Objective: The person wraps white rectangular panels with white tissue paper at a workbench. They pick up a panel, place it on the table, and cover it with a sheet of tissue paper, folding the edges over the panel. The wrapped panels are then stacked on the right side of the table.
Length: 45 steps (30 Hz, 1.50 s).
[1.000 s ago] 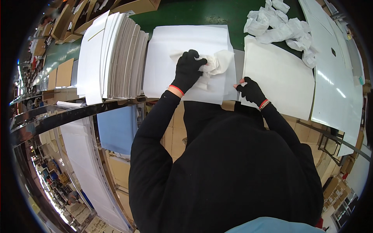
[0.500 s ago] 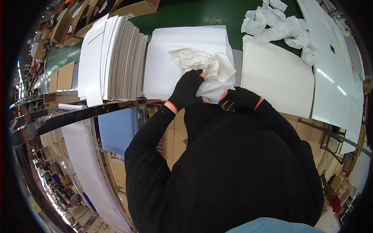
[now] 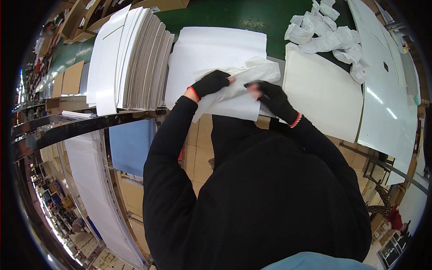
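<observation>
Green table (image 3: 225, 15); crumpled paper (image 3: 235, 88) slants far right.

Thin whitish paper (image 3: 263, 70), creased, loosely bunched, slanting across flat white sheets (image 3: 216, 42)

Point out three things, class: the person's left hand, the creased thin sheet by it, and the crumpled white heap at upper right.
Left hand (image 3: 209, 84): head view, back of the black glove.
Creased thin sheet (image 3: 257, 71): head view, its right-hand part.
Crumpled white heap (image 3: 338, 39): head view, its middle.
</observation>
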Available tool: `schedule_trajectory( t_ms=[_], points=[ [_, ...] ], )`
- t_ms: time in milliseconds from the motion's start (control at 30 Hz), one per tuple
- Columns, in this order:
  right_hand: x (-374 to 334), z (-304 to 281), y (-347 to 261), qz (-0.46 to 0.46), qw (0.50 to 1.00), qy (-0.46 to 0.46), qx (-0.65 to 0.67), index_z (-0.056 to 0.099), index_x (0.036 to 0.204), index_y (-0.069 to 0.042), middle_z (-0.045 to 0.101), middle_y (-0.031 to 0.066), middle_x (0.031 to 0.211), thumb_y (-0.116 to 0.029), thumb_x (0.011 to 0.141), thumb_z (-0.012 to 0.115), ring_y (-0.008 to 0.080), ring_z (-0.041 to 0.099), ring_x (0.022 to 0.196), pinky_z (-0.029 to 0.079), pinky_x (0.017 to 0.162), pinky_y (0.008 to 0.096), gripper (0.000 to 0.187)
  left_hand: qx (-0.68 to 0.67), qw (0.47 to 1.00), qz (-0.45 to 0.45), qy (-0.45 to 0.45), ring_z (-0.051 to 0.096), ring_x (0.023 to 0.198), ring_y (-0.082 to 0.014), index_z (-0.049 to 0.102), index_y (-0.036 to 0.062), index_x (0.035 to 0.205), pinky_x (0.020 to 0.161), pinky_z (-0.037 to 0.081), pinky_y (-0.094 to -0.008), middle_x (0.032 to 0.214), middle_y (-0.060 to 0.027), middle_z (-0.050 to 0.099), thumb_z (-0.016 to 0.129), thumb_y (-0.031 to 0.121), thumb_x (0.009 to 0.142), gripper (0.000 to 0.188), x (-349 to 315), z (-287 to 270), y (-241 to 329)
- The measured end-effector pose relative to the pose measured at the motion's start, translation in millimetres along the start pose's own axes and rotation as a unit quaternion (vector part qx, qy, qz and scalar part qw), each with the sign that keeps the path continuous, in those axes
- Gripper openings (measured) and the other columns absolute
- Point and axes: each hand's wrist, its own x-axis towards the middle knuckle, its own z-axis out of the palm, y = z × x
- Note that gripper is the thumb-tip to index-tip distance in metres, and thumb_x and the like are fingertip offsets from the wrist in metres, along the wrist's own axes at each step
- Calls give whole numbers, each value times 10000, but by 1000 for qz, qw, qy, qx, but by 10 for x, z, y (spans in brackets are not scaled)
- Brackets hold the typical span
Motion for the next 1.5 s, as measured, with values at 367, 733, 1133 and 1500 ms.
schedule_trajectory(
  t_ms=[367,733,1133,1500],
  points=[
    [640,145,578,-167,881,13,-442,508,1266,-48,529,136,1297,-223,710,757,260,461,1254,251,1090,537,634,344,836,215,369,613,860,-272,506,118,1295,781,467,-383,926,-102,631,708,299,776,586,-83,366,262],
    [514,52,145,-61,915,-41,-396,509,1289,-73,551,172,1244,-231,757,701,322,551,1114,405,957,479,587,116,991,2,61,641,967,-305,487,70,1271,822,487,-391,1008,-203,637,660,515,808,665,-382,264,102],
    [670,194,421,-131,846,-50,-515,414,1349,-71,369,108,1462,-259,722,757,272,270,1396,67,1129,608,740,333,843,163,389,546,971,-293,540,104,1178,842,407,-408,1035,-94,572,741,271,696,549,-332,660,254],
    [408,-224,268,-131,912,228,-314,428,1348,-70,513,156,1277,-285,837,687,309,486,1196,343,1029,434,612,388,855,109,325,608,904,-301,618,55,1116,788,484,-411,981,-126,647,563,383,891,401,100,-255,44]
  ],
)
